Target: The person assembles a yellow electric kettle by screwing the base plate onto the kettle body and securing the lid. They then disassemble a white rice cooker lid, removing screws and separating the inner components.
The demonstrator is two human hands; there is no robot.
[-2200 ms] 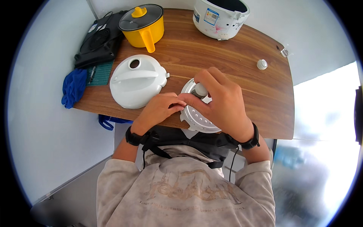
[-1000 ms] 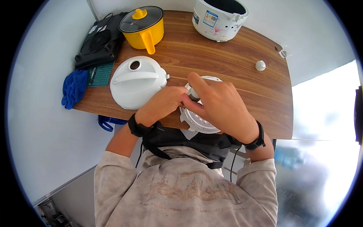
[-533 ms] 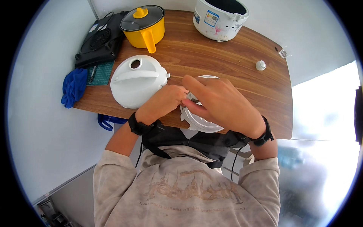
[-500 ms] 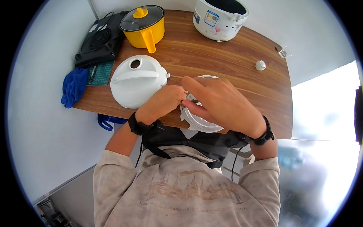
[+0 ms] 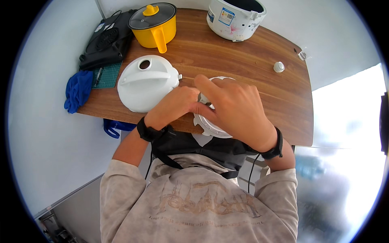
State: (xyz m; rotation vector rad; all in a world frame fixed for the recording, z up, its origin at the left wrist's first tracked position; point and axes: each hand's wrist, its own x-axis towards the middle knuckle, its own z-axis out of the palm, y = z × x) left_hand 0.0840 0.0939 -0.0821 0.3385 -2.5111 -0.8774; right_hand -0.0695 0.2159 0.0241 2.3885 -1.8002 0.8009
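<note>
A round, whitish-silver lid part with a notched rim (image 5: 210,130), like a rice cooker's inner lid, lies at the table's front edge. My left hand (image 5: 176,103) is closed at its left side, fingertips mostly hidden. Over the part arches my right hand (image 5: 237,107), its fingers curled down and its thumb reaching across to my left fingers. A small greyish piece (image 5: 204,99) shows between the hands; what my right fingertips hold is hidden. Left of the hands rests a white domed rice cooker lid cover (image 5: 144,95) with a handle and a round hole.
Behind stand a yellow pot with a glass lid (image 5: 156,30) and a white rice cooker body (image 5: 235,22). A black stove (image 5: 106,42), a green cutting mat (image 5: 110,77) and a blue cloth (image 5: 78,91) are at left. A small white cap (image 5: 278,67) sits at right.
My right hand has turned and its wrist has moved slightly left. Its thumb now meets my left fingers. My left hand stays nearly in place; the whole view has shifted a little.
</note>
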